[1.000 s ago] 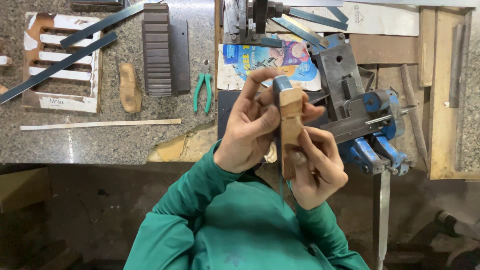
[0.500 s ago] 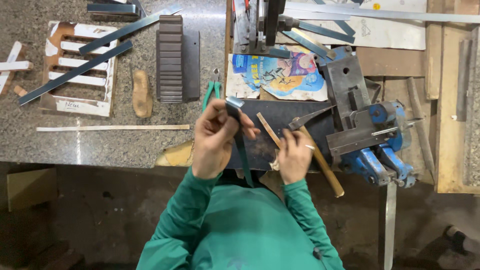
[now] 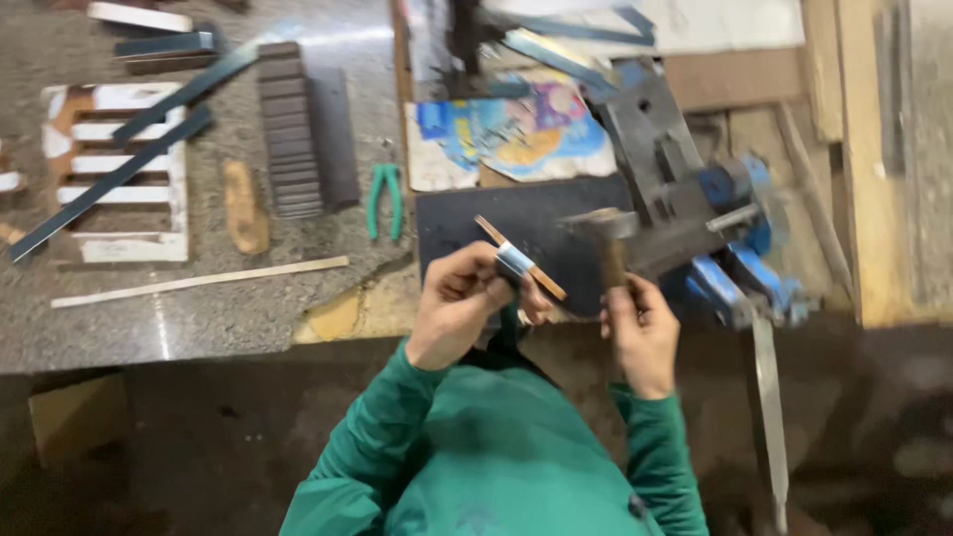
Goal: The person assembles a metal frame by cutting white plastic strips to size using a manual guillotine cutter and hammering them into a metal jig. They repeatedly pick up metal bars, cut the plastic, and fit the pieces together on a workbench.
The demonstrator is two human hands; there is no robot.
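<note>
Fingers of the left hand point(image 3: 459, 308) pinch a thin wooden strip with a metal band point(image 3: 519, 260) at the frame's centre, above the dark mat point(image 3: 516, 213). Just right, the right hand point(image 3: 640, 333) wraps closed around a hammer point(image 3: 608, 238) handle, beside the blue vise point(image 3: 715, 218). Green pliers point(image 3: 383, 199) lie on the stone bench point(image 3: 199, 308) to the left.

Green sleeves point(image 3: 397, 437), green pliers point(image 3: 384, 199), a blue vise point(image 3: 740, 233), and a grey speckled surface point(image 3: 199, 308).
</note>
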